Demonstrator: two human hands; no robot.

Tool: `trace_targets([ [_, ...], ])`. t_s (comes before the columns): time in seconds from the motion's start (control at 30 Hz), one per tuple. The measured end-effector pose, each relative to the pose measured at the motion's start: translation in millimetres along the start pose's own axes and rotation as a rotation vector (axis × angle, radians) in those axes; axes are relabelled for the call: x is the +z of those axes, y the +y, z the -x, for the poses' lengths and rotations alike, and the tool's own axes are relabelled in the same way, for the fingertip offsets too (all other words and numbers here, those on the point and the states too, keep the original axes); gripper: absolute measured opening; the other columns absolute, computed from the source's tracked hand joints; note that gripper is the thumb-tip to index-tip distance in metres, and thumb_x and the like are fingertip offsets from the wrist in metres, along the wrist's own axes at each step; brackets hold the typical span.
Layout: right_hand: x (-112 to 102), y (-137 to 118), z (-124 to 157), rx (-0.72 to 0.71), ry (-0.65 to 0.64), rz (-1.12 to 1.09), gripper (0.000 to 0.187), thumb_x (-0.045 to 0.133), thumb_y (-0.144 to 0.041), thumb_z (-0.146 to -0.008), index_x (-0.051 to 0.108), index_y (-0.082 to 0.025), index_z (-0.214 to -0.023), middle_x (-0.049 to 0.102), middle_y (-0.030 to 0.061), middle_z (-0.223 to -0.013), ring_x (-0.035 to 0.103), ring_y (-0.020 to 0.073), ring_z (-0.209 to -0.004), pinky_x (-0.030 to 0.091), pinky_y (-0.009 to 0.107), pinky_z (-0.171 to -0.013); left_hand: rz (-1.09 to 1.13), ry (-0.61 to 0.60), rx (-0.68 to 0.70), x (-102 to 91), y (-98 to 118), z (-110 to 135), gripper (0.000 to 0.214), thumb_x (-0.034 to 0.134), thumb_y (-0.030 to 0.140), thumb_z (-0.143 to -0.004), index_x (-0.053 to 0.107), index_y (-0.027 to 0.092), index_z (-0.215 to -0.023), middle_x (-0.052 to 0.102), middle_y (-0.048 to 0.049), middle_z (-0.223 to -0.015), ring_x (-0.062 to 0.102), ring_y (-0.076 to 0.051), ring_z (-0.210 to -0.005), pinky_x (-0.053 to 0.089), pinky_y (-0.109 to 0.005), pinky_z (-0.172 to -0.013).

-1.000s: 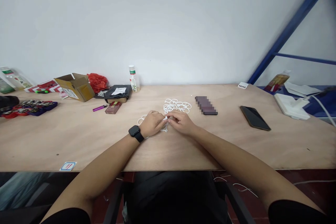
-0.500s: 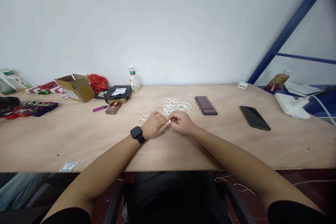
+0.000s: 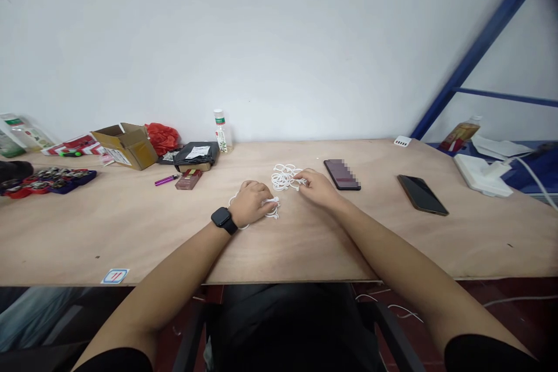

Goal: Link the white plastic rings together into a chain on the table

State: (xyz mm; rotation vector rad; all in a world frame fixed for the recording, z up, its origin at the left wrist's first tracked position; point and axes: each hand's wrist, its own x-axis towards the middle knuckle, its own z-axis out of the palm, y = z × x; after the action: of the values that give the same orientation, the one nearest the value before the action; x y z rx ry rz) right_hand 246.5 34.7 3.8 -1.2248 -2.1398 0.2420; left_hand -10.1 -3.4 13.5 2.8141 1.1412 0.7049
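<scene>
A loose pile of white plastic rings [image 3: 282, 179] lies in the middle of the table. At the pile's right edge, my right hand [image 3: 318, 187] pinches one white ring [image 3: 298, 182] between thumb and fingers. My left hand [image 3: 251, 203], below a black watch [image 3: 224, 220], is closed on another white ring [image 3: 272, 200] that pokes out by the thumb. More white rings show around and beneath this hand, partly hidden by the palm. Whether those rings are linked together I cannot tell.
Right of the pile lie a partly pixelated dark phone [image 3: 341, 175] and a second phone [image 3: 422, 195]. On the left are a dark red box [image 3: 189, 179], a purple lighter [image 3: 165, 180], a bottle [image 3: 221, 132] and an open cardboard box [image 3: 126, 148]. A white power adapter [image 3: 482, 175] sits far right.
My right hand has left my left hand and moved right and away from me to the pile, gripping a ring there. My left hand has shifted slightly left, uncovering rings near its thumb.
</scene>
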Motion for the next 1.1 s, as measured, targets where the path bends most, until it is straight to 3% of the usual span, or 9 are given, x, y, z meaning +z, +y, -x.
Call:
trace_targets([
  [0.1, -2.7, 13.8, -1.3, 0.08, -0.078, 0.148, 0.033, 0.056, -0.014, -0.076, 0.069, -0.018, -0.106, 0.067, 0.0089, -0.11, 0.061, 0.0214, -0.095, 0.045, 0.029, -0.081, 0.025, -0.021, 0.009, 1.9, -0.8, 0.1, 0.035, 0.056, 0.055, -0.087, 0.071, 0.023, -0.09, 0.069, -0.0044, -0.098, 0.059, -0.021, -0.095, 0.032, -0.041, -0.095],
  [0.23, -2.2, 13.0, 0.4, 0.115, -0.221, 0.235, 0.034, 0.053, -0.013, -0.08, 0.067, -0.019, -0.11, 0.069, 0.0073, -0.105, 0.061, 0.0208, -0.095, 0.043, 0.026, -0.078, 0.044, -0.021, 0.013, 2.6, 0.4, -0.3, 0.037, 0.058, 0.058, -0.084, 0.071, 0.024, -0.091, 0.07, -0.0036, -0.099, 0.059, -0.02, -0.095, 0.032, -0.04, -0.096],
  [0.4, -2.0, 6.4, 1.3, 0.155, -0.169, 0.207, 0.046, 0.047, -0.01, -0.083, 0.057, -0.016, -0.127, 0.068, 0.0098, -0.103, 0.06, 0.0209, -0.088, 0.043, 0.028, -0.077, 0.057, -0.032, -0.004, -0.1, 1.1, -0.4, 0.035, 0.054, 0.055, -0.089, 0.07, 0.024, -0.095, 0.07, -0.003, -0.099, 0.06, -0.021, -0.098, 0.034, -0.04, -0.096],
  [0.5, -1.9, 4.2, -0.2, 0.147, -0.059, 0.056, 0.047, 0.045, -0.011, -0.085, 0.053, -0.014, -0.131, 0.066, 0.0102, -0.101, 0.059, 0.0193, -0.084, 0.044, 0.03, -0.077, 0.06, -0.002, -0.008, -0.6, 1.4, 0.1, 0.034, 0.052, 0.052, -0.091, 0.068, 0.024, -0.101, 0.07, -0.0041, -0.101, 0.06, -0.021, -0.098, 0.036, -0.04, -0.096],
  [0.57, -1.1, -1.0, -0.5, 0.128, -0.028, -0.178, 0.043, 0.045, -0.015, -0.087, 0.054, -0.016, -0.129, 0.064, 0.0076, -0.098, 0.056, 0.0155, -0.075, 0.045, 0.028, -0.071, 0.066, 0.035, -0.013, 0.2, 1.6, 0.3, 0.033, 0.049, 0.048, -0.093, 0.066, 0.024, -0.107, 0.07, -0.0048, -0.103, 0.06, -0.021, -0.099, 0.036, -0.041, -0.096],
  [0.7, 3.0, -24.7, 3.3, 0.155, -0.226, -0.784, 0.034, 0.054, -0.031, -0.087, 0.058, -0.02, -0.119, 0.056, 0.0005, -0.086, 0.045, 0.0079, -0.053, 0.041, 0.022, -0.049, 0.074, 0.123, -0.037, 3.4, 1.5, 0.4, 0.039, 0.046, 0.046, -0.095, 0.057, 0.022, -0.124, 0.067, -0.0081, -0.11, 0.058, -0.024, -0.104, 0.039, -0.041, -0.094],
  [0.8, 7.9, -43.7, 8.2, 0.168, -0.353, -1.042, 0.034, 0.063, -0.033, -0.082, 0.06, -0.02, -0.114, 0.054, -0.0009, -0.084, 0.042, 0.0054, -0.049, 0.04, 0.021, -0.044, 0.072, 0.139, -0.003, 5.1, 1.1, 0.1, 0.038, 0.044, 0.046, -0.096, 0.058, 0.02, -0.121, 0.065, -0.0097, -0.113, 0.056, -0.024, -0.106, 0.04, -0.04, -0.092],
  [0.97, 16.0, -53.9, 12.9, 0.164, -0.417, -1.065, 0.034, 0.066, -0.032, -0.08, 0.061, -0.02, -0.111, 0.059, 0.0, -0.086, 0.042, 0.0039, -0.047, 0.036, 0.019, -0.043, 0.063, 0.135, 0.056, 5.3, 1.5, -0.5, 0.038, 0.037, 0.041, -0.099, 0.064, 0.019, -0.087, 0.067, -0.0073, -0.097, 0.057, -0.02, -0.094, 0.039, -0.038, -0.088],
  [1.1, 18.1, -53.8, 15.6, 0.073, -0.305, -0.913, 0.028, 0.065, -0.032, -0.08, 0.065, -0.018, -0.104, 0.066, 0.0039, -0.091, 0.057, 0.0105, -0.066, 0.045, 0.022, -0.058, 0.056, 0.142, 0.067, 4.4, 1.9, -0.8, 0.036, 0.04, 0.038, -0.099, 0.063, 0.019, -0.08, 0.067, -0.0055, -0.091, 0.056, -0.018, -0.089, 0.038, -0.037, -0.086],
])
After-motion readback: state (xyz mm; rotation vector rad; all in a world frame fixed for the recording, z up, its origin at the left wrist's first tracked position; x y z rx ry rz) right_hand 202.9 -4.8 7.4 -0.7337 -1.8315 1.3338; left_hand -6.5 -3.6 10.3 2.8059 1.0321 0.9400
